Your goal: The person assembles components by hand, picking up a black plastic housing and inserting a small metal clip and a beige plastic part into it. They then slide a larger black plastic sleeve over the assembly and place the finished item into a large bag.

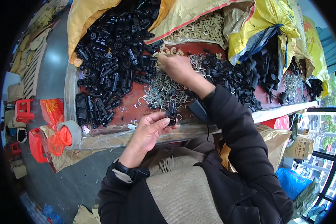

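Note:
Near the table's front edge, my left hand [153, 130] pinches a small black tubular plastic fitting [171, 113], held upright between thumb and fingers. My right hand [177, 68] reaches across to the middle of the table, its fingers curled down at a few loose beige plastic clips [171, 51]. Whatever lies between those fingertips is hidden. Below that hand spreads a heap of silver bent-wire clips [162, 95]. To the left rises a big pile of black plastic fittings [114, 63], spilling from a yellow woven sack [84, 22].
An open sack of beige clips [201, 30] lies at the back. On the right are more black parts [250, 71] and a tied yellow sack [265, 22]. A dark block with a cable [198, 111] sits by my right sleeve. Red stools [24, 111] stand left, beside a tape roll [75, 134].

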A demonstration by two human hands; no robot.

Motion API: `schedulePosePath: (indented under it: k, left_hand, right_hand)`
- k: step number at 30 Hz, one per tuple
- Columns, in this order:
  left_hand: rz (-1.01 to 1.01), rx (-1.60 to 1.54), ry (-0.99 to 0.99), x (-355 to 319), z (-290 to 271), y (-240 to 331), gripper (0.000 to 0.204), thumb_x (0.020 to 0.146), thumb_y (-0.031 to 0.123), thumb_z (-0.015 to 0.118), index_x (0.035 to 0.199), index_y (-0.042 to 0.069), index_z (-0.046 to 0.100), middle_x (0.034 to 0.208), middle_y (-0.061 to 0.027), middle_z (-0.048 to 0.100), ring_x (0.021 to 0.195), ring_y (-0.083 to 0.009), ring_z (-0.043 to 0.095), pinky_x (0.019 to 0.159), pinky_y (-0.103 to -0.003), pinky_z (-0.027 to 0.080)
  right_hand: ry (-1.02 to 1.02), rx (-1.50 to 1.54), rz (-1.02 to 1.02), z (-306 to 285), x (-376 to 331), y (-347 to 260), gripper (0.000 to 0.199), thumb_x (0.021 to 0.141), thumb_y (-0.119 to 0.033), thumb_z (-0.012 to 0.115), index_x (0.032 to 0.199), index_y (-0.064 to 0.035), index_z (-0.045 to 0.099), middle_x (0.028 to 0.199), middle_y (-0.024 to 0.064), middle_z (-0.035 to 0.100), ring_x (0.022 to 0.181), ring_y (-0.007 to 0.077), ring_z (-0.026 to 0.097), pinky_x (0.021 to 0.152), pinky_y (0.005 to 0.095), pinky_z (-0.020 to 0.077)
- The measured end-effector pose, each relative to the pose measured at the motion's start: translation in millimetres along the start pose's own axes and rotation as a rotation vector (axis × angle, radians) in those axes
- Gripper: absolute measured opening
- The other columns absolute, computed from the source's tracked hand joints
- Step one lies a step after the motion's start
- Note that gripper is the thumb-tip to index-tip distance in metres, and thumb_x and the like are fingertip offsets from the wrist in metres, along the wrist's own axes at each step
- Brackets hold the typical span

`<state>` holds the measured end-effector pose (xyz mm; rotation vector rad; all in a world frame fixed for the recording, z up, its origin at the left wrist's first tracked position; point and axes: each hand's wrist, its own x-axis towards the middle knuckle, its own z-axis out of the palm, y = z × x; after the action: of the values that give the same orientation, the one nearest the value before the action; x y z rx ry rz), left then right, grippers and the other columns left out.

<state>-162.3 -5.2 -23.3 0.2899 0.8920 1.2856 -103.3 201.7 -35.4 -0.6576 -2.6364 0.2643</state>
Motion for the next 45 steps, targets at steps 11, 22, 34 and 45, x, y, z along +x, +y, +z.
schedulePosePath:
  k: [11, 22, 34, 45]
  left_hand:
    - [0.177, -0.094, 0.038, 9.7, 5.4, 0.2, 0.022, 0.077, 0.01, 0.056, 0.095, -0.002, 0.054, 0.09, -0.011, 0.058, 0.079, -0.0162, 0.057, 0.07, -0.024, 0.047]
    - [0.152, -0.11, 0.008, 19.6, 12.0, -13.6, 0.021, 0.077, 0.012, 0.056, 0.094, 0.0, 0.055, 0.092, -0.0119, 0.058, 0.081, -0.015, 0.056, 0.073, -0.024, 0.045]
    - [0.137, -0.133, 0.02, 21.0, 9.8, -14.9, 0.021, 0.077, 0.012, 0.055, 0.094, -0.001, 0.054, 0.093, -0.0137, 0.057, 0.086, -0.0194, 0.056, 0.072, -0.026, 0.046]
    - [0.121, -0.105, 0.012, 17.3, 12.6, -13.6, 0.02, 0.077, 0.011, 0.057, 0.093, 0.0, 0.054, 0.087, -0.0088, 0.059, 0.078, -0.0143, 0.057, 0.069, -0.022, 0.046]
  right_hand:
    - [-0.038, 0.868, 0.36, -27.8, -71.1, 13.3, 0.018, 0.074, -0.021, 0.058, 0.069, -0.0045, 0.053, 0.05, 0.0034, 0.044, 0.044, 0.0072, 0.037, 0.041, 0.023, 0.0323]
    - [-0.005, 0.19, 0.362, -42.3, -113.2, 15.0, 0.009, 0.07, -0.014, 0.057, 0.067, -0.0063, 0.055, 0.052, 0.0085, 0.049, 0.049, 0.029, 0.05, 0.047, 0.0356, 0.0414]
    - [0.042, 0.21, 0.006, -39.5, -123.9, -1.6, 0.017, 0.069, -0.008, 0.059, 0.085, -0.0047, 0.055, 0.072, 0.0094, 0.051, 0.06, 0.0254, 0.052, 0.054, 0.0307, 0.0427]
    - [-0.011, 0.197, 0.221, -44.2, -120.0, -5.8, 0.012, 0.07, -0.013, 0.059, 0.074, -0.0037, 0.054, 0.063, 0.0089, 0.051, 0.055, 0.0255, 0.052, 0.051, 0.0317, 0.0422]
